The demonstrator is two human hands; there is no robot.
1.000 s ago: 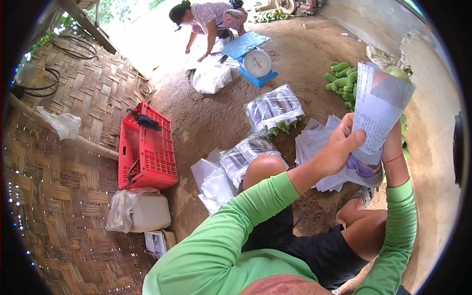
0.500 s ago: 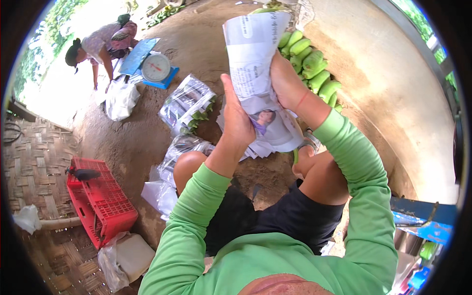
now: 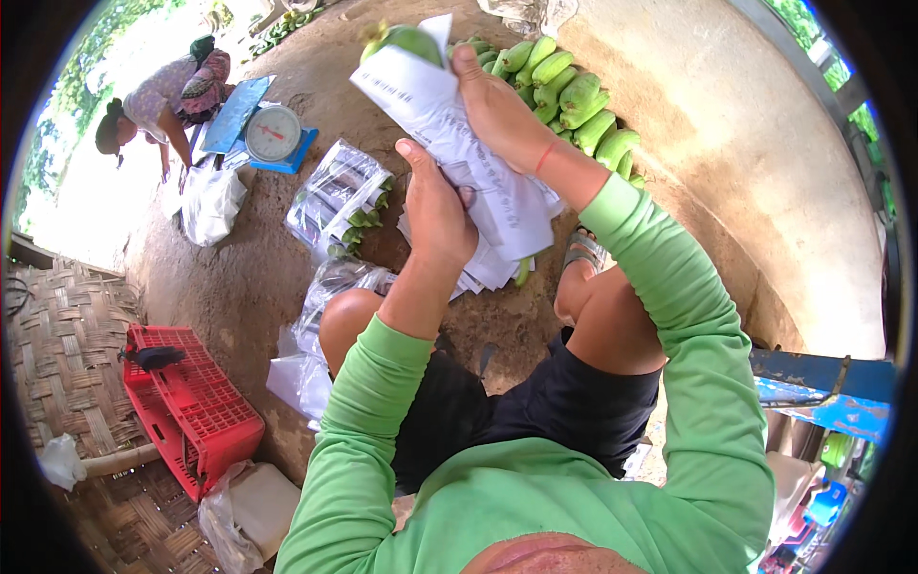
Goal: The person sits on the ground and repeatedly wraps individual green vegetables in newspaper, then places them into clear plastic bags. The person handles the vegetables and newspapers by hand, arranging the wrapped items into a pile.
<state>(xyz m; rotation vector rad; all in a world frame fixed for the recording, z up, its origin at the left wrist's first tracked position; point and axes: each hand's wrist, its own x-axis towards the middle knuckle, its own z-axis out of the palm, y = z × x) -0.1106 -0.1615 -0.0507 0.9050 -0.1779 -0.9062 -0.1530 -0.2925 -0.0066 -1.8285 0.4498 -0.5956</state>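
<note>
Above my knees, both hands hold a long green gourd (image 3: 413, 42) wrapped in a sheet of printed white paper (image 3: 459, 143). Its green end and stalk stick out at the far end. My left hand (image 3: 438, 212) grips the near left side, thumb up, with its fingers partly hidden behind the paper. Along the right side, my right hand (image 3: 499, 113) closes round the roll. Under the roll, loose paper sheets (image 3: 490, 272) lie on the ground. Unwrapped green gourds (image 3: 579, 94) are piled beyond my right hand.
Clear plastic bags of paper-wrapped gourds (image 3: 337, 196) lie left of my hands. A blue dial scale (image 3: 273, 134) stands farther off, near a bending person (image 3: 163, 100) and a white bag (image 3: 212, 203). At lower left is a red crate (image 3: 191, 402) beside a woven mat (image 3: 72, 335).
The wrapped roll has tilted to the left at its far end, and the paper is wound tighter. More of the green gourd's end now shows. Both hands have shifted slightly left.
</note>
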